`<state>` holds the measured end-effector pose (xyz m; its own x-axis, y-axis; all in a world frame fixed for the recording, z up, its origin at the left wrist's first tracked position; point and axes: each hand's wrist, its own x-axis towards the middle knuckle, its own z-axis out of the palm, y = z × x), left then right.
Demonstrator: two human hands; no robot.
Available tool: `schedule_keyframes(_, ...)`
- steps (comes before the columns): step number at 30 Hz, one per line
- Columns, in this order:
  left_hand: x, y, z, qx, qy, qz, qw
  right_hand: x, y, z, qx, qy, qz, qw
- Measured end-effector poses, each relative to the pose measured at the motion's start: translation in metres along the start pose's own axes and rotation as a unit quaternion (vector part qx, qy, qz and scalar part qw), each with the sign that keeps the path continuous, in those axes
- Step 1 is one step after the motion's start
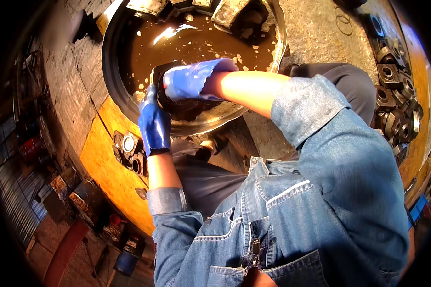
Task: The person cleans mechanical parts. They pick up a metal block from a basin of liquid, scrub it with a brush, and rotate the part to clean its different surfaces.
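The blue-gloved left hand (pixel 154 123) is gripping a dark, square-edged metal block (pixel 162 99) at upper centre, over a round metal basin (pixel 210 125). The blue-gloved right hand (pixel 187 82) is holding it too, fingertips hidden

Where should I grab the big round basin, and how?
Hold the round basin by its rim, probably one hand left and one right, coming from outside: the raised edge gives fingers something to hook, while brown liquid lies inside and metal blocks crowd the far side.
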<state>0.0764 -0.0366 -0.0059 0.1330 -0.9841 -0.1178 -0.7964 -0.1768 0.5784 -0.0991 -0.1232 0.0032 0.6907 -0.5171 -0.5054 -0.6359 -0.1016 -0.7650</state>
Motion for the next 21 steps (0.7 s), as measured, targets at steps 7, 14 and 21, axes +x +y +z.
schedule_keyframes(7, 0.000, -0.029, -0.001, 0.036, -0.018, 0.012, 0.999, -0.001, 0.063, 0.035, -0.065, 0.269, -0.063, 0.959)
schedule_keyframes(14, 0.003, -0.020, 0.001, 0.110, -0.025, -0.022, 0.993, 0.017, 0.060, 0.083, 0.026, 0.396, -0.004, 0.918)
schedule_keyframes(21, -0.002, 0.009, 0.002, -0.106, 0.006, -0.052, 0.993, -0.023, 0.032, 0.011, -0.341, 0.218, 0.003, 0.915)
